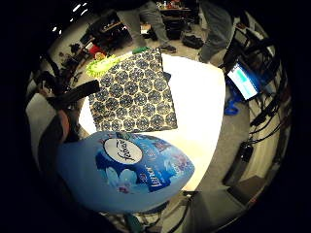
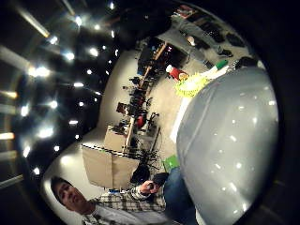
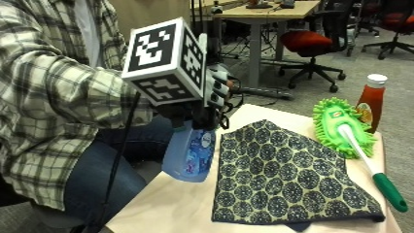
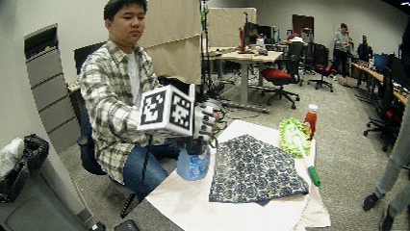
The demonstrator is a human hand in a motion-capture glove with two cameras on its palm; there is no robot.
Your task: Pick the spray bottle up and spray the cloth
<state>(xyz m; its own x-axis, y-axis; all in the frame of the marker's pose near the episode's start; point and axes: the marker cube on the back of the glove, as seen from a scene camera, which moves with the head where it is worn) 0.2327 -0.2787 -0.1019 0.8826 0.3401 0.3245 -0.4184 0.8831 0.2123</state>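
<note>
Gloved right hand gripped bottle by neck, held upright just off tabletop edge; cloth lay flat just beside, away from person, nozzle direction unclear.

The room is a big office with a gray carpet floor. The walls are pale and plain. A wooden desk stands behind the table, and a red office chair on wheels sits next to it. More chairs and desks stand farther back by a dark door. A gray cabinet stands by the wall. Small round lights shine on the ceiling.
</note>
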